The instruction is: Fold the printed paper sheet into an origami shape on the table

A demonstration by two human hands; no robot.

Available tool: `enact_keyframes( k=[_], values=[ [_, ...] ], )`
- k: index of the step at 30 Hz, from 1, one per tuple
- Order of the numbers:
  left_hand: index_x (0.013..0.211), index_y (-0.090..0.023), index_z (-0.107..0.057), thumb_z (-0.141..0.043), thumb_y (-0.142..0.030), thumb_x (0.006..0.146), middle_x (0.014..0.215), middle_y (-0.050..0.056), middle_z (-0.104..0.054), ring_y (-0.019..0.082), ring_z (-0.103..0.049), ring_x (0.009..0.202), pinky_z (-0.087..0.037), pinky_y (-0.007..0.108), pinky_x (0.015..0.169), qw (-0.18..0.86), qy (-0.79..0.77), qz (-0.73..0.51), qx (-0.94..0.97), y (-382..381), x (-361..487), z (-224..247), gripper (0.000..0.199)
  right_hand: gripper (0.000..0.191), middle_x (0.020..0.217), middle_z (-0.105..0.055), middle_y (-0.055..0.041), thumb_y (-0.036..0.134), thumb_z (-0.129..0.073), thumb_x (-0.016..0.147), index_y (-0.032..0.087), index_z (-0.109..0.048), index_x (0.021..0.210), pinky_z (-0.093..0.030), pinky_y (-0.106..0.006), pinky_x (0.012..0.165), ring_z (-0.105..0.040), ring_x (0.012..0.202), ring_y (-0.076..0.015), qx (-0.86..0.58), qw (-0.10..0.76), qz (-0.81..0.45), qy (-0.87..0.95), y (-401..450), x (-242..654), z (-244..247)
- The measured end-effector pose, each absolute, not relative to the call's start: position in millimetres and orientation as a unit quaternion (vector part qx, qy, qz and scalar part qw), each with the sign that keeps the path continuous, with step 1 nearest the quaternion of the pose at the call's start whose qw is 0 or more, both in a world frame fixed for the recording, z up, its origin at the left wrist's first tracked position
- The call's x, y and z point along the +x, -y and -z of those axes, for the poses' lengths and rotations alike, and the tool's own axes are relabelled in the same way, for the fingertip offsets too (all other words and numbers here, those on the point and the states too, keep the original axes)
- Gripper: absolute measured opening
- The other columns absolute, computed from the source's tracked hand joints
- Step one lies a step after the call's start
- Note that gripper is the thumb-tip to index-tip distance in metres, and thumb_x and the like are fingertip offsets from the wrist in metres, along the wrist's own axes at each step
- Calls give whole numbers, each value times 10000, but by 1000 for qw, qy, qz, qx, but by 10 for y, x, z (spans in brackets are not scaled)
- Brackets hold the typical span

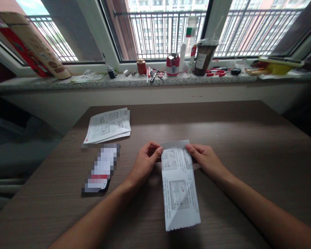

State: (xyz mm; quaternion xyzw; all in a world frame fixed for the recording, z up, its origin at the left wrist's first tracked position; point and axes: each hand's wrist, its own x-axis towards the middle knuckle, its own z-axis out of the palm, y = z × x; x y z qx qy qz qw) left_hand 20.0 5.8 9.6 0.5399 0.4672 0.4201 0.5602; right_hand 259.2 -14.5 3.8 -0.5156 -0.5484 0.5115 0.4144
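Between my two hands is a long, narrow printed sheet of paper [180, 186], folded over at its far end, with grey boxed pictures and lines of text. My left hand [147, 157] pinches its upper left edge, the thumb on top and the other fingers curled beneath. At the upper right edge my right hand [204, 155] pinches it in the same way. The near end of the sheet has a ragged edge and hangs toward me above the table. A diagonal crease shows near that end.
Printed papers [107, 126] lie in a stack at the table's far left, with a blurred-out phone [102, 169] nearer me. Beyond the brown table [248, 145], the windowsill holds a red can [172, 65], a clear bottle [188, 48], a dark drink cup [204, 57] and small tools.
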Motion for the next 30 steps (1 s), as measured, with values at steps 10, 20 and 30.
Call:
enact_keyframes(
  k=[10, 20, 30],
  values=[
    [889, -191, -604, -745, -444, 896, 847, 5, -675, 167, -678, 794, -586, 274, 747, 556, -468, -436, 530, -75, 184, -81, 290, 476, 733, -678, -44, 618, -601, 935, 182, -736, 796, -469, -300, 596, -582, 646, -173, -530, 397, -510, 549, 146, 2574, -96],
    [891, -190, -572, -734, -408, 908, 846, 8, -676, 170, -694, 781, -613, 290, 731, 568, -457, -453, 513, -91, 170, -77, 272, 468, 699, -655, -43, 584, -614, 932, 159, -723, 770, -449, -287, 593, -579, 640, -159, -530, 359, -482, 598, 153, 2591, -49],
    [906, -190, -578, -752, -420, 890, 856, 12, -687, 172, -702, 785, -613, 287, 730, 559, -455, -485, 495, -119, 131, -85, 289, 478, 780, -713, -63, 632, -662, 898, 163, -743, 851, -528, -304, 639, -633, 665, -164, -510, 341, -601, 512, 254, 2551, -78]
  ],
)
